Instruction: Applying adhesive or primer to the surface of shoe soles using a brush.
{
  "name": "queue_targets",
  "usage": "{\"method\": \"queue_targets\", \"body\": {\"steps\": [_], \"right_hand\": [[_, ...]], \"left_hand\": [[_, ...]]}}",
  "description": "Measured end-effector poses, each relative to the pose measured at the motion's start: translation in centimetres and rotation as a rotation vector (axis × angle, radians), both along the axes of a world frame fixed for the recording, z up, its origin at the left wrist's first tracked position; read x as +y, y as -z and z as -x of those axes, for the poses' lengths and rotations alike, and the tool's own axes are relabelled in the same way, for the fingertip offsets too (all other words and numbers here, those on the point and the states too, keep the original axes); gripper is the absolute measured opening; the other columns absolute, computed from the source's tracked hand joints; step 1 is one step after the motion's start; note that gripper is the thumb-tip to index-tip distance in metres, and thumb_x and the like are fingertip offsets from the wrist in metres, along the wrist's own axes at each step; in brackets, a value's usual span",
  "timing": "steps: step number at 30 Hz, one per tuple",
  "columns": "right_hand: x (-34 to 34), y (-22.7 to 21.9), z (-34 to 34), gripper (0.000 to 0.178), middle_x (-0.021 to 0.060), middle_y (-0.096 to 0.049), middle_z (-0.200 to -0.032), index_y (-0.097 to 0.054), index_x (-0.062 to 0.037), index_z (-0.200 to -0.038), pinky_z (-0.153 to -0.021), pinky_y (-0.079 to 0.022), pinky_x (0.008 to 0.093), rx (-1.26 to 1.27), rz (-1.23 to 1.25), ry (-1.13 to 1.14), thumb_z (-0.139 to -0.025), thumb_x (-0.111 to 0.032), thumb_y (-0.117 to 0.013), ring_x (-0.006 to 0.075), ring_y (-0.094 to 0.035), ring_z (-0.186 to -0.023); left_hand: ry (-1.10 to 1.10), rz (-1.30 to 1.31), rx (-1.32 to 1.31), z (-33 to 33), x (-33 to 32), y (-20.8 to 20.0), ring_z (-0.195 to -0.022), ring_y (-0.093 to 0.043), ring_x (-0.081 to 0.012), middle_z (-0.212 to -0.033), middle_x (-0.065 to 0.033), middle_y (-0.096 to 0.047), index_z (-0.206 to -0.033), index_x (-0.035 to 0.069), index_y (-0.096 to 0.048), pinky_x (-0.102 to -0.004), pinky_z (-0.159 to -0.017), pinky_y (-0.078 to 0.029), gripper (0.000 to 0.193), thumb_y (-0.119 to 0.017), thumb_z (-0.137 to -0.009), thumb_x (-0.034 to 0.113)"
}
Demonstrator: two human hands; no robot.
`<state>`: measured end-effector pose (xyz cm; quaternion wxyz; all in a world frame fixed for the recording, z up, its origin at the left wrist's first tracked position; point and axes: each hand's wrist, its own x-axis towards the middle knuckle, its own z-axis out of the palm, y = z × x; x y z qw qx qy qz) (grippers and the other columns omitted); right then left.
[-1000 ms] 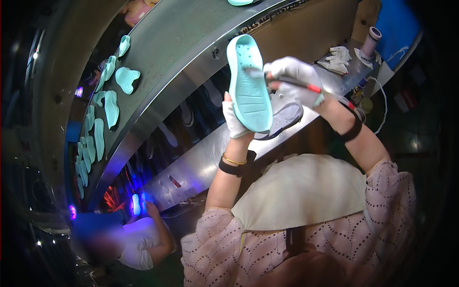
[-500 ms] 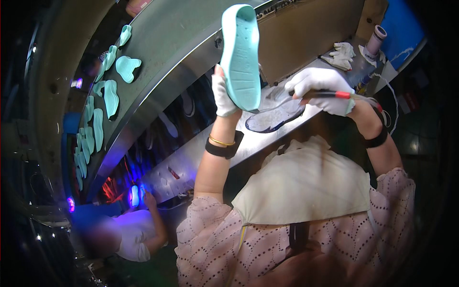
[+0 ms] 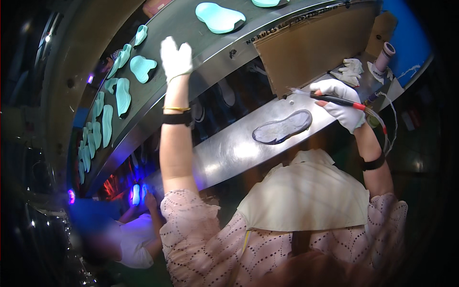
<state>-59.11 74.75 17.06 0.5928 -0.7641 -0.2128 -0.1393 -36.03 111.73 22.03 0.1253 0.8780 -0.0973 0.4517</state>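
Note:
My left hand (image 3: 177,60), in a white glove with bare fingertips, is held out over the green conveyor belt (image 3: 184,26). It is open and holds nothing, thumb apart from the fingers. Just beyond it, to the right, lies a turquoise shoe sole (image 3: 219,18) on the belt. At the right, my gloved right hand (image 3: 340,103) is closed round a brush (image 3: 334,99) with a black and red handle and a tube at its rear. The pale bristles point left, above the metal bench (image 3: 224,155). Below them a grey, dark-rimmed shoe sole (image 3: 282,127) lies flat.
Several turquoise soles (image 3: 123,97) lie along the belt at the left. A cardboard sheet (image 3: 315,52) stands behind the bench. White gloves (image 3: 350,71) and a pink cylinder (image 3: 385,56) sit at its right end. Another person (image 3: 136,239) works at lower left under purple light.
My left hand has let go of the turquoise sole and moved left, over the belt. A turquoise sole now lies beyond it. My right hand, still holding the brush, has shifted right, away from the grey sole.

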Motion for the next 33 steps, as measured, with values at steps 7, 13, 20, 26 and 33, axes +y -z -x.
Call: {"method": "queue_targets", "body": {"steps": [7, 13, 20, 26, 33], "right_hand": [[2.2, 0.9, -0.6, 0.017, 0.0049, -0.062, -0.095, -0.060, -0.0011, -0.095, -0.079, -0.045, 0.0217, 0.151, -0.102, -0.069, -0.079, 0.004, -0.061, 0.0089, -0.057, -0.086], [4.2, 1.2, -1.2, 0.014, 0.0032, -0.061, -0.090, -0.061, -0.0005, -0.092, -0.075, -0.045, 0.0191, 0.268, -0.231, -0.166, -0.079, 0.005, -0.061, 0.0062, -0.055, -0.081], [3.3, 2.9, -3.8, 0.017, 0.0049, -0.064, -0.090, -0.066, -0.0060, -0.089, -0.074, -0.047, 0.0238, 0.201, -0.284, -0.190, -0.073, -0.005, -0.070, 0.0107, -0.060, -0.084], [3.9, 4.0, -3.0, 0.017, 0.0034, -0.064, -0.084, -0.065, -0.0056, -0.087, -0.068, -0.047, 0.0227, 0.326, -0.426, -0.111, -0.071, -0.003, -0.070, 0.0093, -0.059, -0.077], [3.9, 8.0, -4.2, 0.022, 0.0034, -0.063, -0.088, -0.063, -0.0053, -0.097, -0.073, -0.046, 0.0245, 0.487, -0.544, -0.227, -0.076, -0.008, -0.067, 0.0116, -0.058, -0.083]], "left_hand": [[-0.345, 0.002, 0.589, 2.8, 14.9, -1.6, -0.104, -0.052, -0.0281, -0.120, -0.0116, -0.051, -0.115, 0.014, -0.055, -0.0464, -0.101, -0.026, 0.044, -0.057, -0.074, 0.029], [-0.078, -0.274, -0.058, 9.9, 9.0, -2.5, -0.082, -0.057, -0.0268, -0.081, -0.0076, -0.062, -0.083, 0.013, -0.067, -0.0441, -0.097, -0.029, 0.018, -0.067, -0.069, 0.025], [0.677, 0.826, -0.092, 15.0, 9.2, -6.6, -0.061, -0.040, -0.0077, -0.078, -0.0002, -0.052, -0.095, 0.003, -0.059, -0.0244, -0.057, -0.034, 0.016, -0.055, -0.082, 0.010], [1.702, 1.180, 0.491, 12.7, 13.9, -6.9, -0.062, -0.034, -0.0086, -0.074, 0.0010, -0.046, -0.089, 0.006, -0.057, -0.0256, -0.060, -0.031, 0.014, -0.054, -0.083, 0.018], [1.295, 2.054, 1.020, 17.3, -0.9, -1.5, -0.060, -0.032, -0.0117, -0.063, 0.0029, -0.038, -0.062, 0.016, -0.037, -0.0265, -0.055, -0.031, 0.030, -0.047, -0.077, 0.039]]}}
